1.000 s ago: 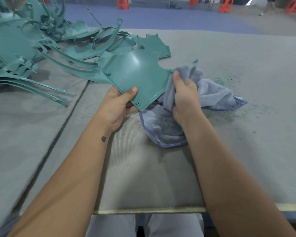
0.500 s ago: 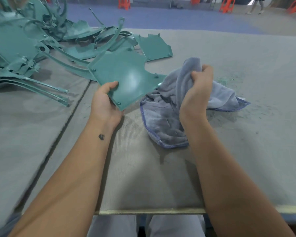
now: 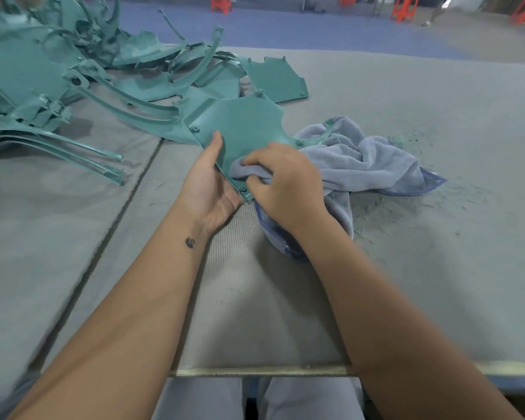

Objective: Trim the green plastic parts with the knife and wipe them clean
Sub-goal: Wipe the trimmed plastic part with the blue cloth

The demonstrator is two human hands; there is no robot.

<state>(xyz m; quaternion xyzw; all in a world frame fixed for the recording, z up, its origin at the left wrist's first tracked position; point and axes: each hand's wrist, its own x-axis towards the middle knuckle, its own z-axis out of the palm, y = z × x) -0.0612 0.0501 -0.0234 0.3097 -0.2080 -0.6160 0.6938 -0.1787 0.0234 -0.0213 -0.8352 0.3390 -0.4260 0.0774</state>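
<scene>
The right hand has come down from the air and now presses a bunched grey-blue towel cloth onto the flat green plastic panel. The left hand grips the panel's near edge, thumb on top, above the grey tabletop.

Landmark: held panel on the table. Cloth lies right of it, one fold over its near corner. Parts pile lies left and behind. Flat panel lies directly behind. Stools stand far behind.
</scene>
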